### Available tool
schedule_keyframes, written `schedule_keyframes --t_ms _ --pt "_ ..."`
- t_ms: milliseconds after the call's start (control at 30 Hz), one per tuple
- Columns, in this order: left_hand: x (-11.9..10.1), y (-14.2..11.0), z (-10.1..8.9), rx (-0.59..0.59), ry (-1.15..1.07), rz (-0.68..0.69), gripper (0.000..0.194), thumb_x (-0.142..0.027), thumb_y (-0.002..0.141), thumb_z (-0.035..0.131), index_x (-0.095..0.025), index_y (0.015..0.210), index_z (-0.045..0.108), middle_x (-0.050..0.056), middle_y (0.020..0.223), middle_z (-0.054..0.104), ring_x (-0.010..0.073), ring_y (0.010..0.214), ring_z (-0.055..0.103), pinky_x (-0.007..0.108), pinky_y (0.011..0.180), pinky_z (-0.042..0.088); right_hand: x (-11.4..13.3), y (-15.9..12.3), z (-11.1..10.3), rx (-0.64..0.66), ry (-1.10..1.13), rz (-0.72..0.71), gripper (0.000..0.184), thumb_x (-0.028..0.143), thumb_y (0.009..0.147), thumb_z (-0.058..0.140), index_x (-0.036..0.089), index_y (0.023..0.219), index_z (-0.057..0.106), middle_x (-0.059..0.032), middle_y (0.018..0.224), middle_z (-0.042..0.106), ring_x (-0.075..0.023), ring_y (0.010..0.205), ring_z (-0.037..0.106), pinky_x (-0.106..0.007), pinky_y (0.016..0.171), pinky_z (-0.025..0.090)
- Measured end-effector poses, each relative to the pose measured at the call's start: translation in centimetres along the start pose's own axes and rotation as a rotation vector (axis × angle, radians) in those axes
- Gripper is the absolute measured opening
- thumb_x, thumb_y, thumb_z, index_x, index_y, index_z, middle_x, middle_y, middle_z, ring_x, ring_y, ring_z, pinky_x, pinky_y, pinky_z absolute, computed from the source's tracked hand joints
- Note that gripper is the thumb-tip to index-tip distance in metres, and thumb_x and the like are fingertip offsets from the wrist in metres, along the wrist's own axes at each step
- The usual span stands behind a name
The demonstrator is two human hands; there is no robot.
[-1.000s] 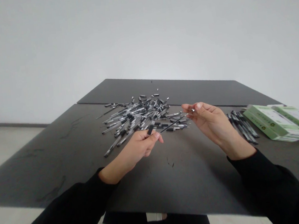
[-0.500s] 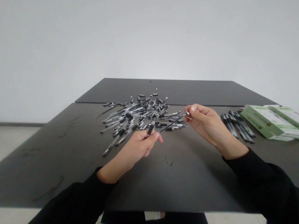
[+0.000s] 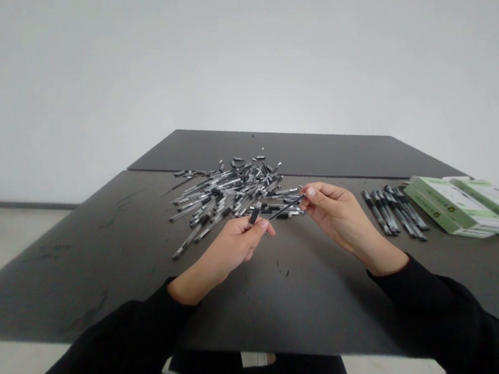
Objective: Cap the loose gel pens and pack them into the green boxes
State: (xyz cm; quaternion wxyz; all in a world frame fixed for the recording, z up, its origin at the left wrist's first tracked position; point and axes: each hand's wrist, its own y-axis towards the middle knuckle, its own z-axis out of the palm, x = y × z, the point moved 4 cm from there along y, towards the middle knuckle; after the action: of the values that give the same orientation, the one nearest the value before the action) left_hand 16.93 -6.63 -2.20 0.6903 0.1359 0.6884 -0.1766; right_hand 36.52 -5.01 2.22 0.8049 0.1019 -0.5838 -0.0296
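The two hands work together above a dark table (image 3: 84, 276), and between them there is a thin black pen refill (image 3: 287, 208), which lies tilted across the space from the left hand to the right hand. The left hand (image 3: 237, 242) is almost closed, with the fingers curled, and it pinches a short dark pen part (image 3: 255, 214), maybe a barrel piece or a cap, but from this view I cannot tell exactly which one. The right hand (image 3: 337, 213) is also nearly closed, and its thumb and first finger hold the end of the refill, so this end is hidden inside the fingers. Whether the refill already sits inside the dark part, I cannot see clearly. Both of these things seem very light, and the refill looks stiff but thin, so it can probably bend or snap under a strong sideways push, and its smooth surface may slip, so a soft pinch close to the end seems the safest place to take hold. Just beyond the hands is a loose heap of clear pens with dark parts (image 3: 228, 200), and on the right side a group of finished-looking pens (image 3: 392, 213) lies close together, almost parallel, next to two green and white boxes (image 3: 460, 203), while black sleeves (image 3: 441, 309) cover both arms up to the wrists
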Motion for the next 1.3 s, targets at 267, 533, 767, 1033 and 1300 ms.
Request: schedule_keyframes --t_ms 267,533,767,1033,1300 --pt "-0.1 -0.2 0.8 0.017 0.002 0.015 0.043 -0.058 0.091 0.058 -0.015 0.092 0.065 -0.011 0.050 0.032 0.0071 0.042 0.026 0.022 0.044 0.026 0.0 -0.6 1.0 0.041 -0.020 -0.024 0.024 0.045 0.075 0.087 0.023 0.079 0.079 -0.0017 0.082 0.073 -0.0099 0.066 0.060 -0.026 0.067 0.056" --pt "-2.1 -1.3 1.0 0.142 0.242 0.127 0.042 -0.046 0.101 0.044 -0.015 0.113 0.069 -0.005 0.068 0.039 0.0102 0.056 0.037 0.024 0.053 0.031 4.1 -0.4 -0.5 -0.094 -0.089 -0.294 0.019 0.042 0.078 0.086 0.027 0.079 0.076 0.0001 0.083 0.068 -0.0109 0.068 0.059 -0.025 0.067 0.057" --pt "-1.8 -1.3 0.9 0.204 0.263 0.109 0.045 -0.048 0.102 0.041 -0.016 0.118 0.069 -0.005 0.071 0.039 0.0106 0.057 0.036 0.025 0.054 0.030 5.4 -1.8 0.2 -0.109 -0.135 -0.378 0.013 0.037 0.084 0.081 0.028 0.078 0.077 -0.0008 0.082 0.067 -0.0123 0.067 0.058 -0.028 0.064 0.055" --pt "-3.1 -1.6 1.2 0.189 0.377 0.150 0.033 -0.038 0.099 0.047 -0.016 0.103 0.073 -0.004 0.066 0.043 0.0120 0.060 0.041 0.024 0.056 0.031 4.2 -1.9 1.0 -0.006 -0.165 -0.260 0.018 0.042 0.080 0.085 0.025 0.078 0.078 -0.0010 0.078 0.071 -0.0115 0.063 0.059 -0.028 0.062 0.054" --pt "-2.6 -1.4 1.6 0.219 0.006 0.091 0.041 -0.050 0.099 0.041 -0.016 0.087 0.062 -0.006 0.063 0.036 0.0095 0.052 0.033 0.023 0.050 0.030 0.1 -2.3 3.8 0.147 -0.290 -0.174 0.012 0.041 0.080 0.083 0.029 0.081 0.084 -0.0038 0.092 0.076 -0.0196 0.089 0.066 -0.037 0.081 0.054"
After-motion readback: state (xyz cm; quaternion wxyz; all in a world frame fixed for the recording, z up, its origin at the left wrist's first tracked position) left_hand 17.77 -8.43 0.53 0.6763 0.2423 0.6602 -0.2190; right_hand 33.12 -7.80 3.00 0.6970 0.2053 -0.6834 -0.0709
